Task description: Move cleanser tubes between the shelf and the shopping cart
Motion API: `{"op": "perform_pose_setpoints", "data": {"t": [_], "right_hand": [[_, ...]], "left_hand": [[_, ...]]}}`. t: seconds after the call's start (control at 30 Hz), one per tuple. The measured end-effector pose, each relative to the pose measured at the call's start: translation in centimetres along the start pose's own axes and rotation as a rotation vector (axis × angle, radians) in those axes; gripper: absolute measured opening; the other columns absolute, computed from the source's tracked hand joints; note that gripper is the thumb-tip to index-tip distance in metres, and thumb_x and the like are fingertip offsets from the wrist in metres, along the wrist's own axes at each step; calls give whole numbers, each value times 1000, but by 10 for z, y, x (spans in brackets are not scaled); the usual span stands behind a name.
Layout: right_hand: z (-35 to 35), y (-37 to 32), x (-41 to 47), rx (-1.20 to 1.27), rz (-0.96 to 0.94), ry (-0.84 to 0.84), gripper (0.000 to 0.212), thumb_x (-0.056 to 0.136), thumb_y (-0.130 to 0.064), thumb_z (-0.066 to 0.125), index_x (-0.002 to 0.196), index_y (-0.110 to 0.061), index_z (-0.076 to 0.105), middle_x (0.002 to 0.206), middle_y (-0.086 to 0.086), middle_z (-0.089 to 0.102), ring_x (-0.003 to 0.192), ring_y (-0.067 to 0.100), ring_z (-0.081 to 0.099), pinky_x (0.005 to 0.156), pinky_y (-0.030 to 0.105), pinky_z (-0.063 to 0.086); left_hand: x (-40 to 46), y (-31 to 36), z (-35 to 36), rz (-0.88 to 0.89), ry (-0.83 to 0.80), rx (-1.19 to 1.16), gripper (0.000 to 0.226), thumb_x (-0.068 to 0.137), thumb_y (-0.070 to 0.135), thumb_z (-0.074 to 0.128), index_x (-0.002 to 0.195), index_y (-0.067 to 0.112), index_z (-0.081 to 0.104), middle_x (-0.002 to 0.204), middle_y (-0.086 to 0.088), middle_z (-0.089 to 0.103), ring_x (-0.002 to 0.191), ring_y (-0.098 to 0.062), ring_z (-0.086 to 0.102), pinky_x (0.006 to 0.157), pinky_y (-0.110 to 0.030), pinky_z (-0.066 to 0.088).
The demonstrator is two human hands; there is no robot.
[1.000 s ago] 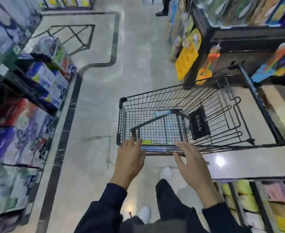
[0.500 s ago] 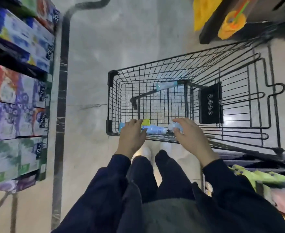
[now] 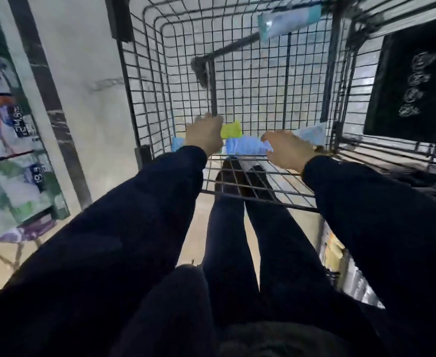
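A: Both hands inside the shopping cart [image 3: 145, 73], low at its near end. Left hand [image 3: 206, 136] curled, knuckles up; what the fingers close on, cannot tell.

B: Right hand [image 3: 287, 149]?

A: Fingers bent around the end of a blue cleanser tube [image 3: 246, 146] lying crosswise between the two hands. Grip looks partial (frame blurred).

B: Other tubes?

A: A pale teal tube [image 3: 289, 21] rests higher up on the cart's inner bar. Yellow-green pack [image 3: 231, 129] just behind the left hand. Shelf boxes [image 3: 13, 155] at far left.
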State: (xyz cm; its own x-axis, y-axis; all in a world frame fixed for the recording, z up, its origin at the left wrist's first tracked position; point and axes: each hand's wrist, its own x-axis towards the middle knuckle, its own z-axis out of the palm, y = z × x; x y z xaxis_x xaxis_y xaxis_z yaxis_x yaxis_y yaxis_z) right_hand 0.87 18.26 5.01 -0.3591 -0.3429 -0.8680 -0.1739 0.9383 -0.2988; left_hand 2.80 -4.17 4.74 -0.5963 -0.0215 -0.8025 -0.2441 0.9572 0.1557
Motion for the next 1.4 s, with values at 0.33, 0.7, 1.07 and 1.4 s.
{"op": "perform_pose_setpoints", "data": {"t": [0.33,0.7,1.07,1.4], "right_hand": [[49,21,62,-151,-127,156,51,90,-5,61,139,-11,49,115,19,52,95,40,57,67,42,40],[45,35,64,-24,-125,133,57,84,-15,70,139,-13,52,110,15,58,95,35,59,71,38,45],[-37,18,-58,1373,45,-85,40,85,2,56,123,-10,56,110,16,65,102,29,66,95,49,55],[-88,-35,-250,1669,-195,301,66,79,-13,84,137,-13,54,109,21,75,89,33,71,89,56,57]], "left_hand": [[46,-26,50,79,45,99,50,89,7,56,137,14,50,128,-16,54,114,-40,54,89,-53,49],[51,-30,41,147,51,-28,34,95,23,60,126,11,62,118,-14,59,108,-35,58,87,-47,50],[-60,12,-66,54,-361,-1594,29,91,11,54,117,3,64,105,-15,64,90,-26,61,87,-43,53],[-222,94,-157,279,-165,-1618,59,76,-9,67,132,-1,54,103,-16,68,87,-29,65,78,-44,52]]}}
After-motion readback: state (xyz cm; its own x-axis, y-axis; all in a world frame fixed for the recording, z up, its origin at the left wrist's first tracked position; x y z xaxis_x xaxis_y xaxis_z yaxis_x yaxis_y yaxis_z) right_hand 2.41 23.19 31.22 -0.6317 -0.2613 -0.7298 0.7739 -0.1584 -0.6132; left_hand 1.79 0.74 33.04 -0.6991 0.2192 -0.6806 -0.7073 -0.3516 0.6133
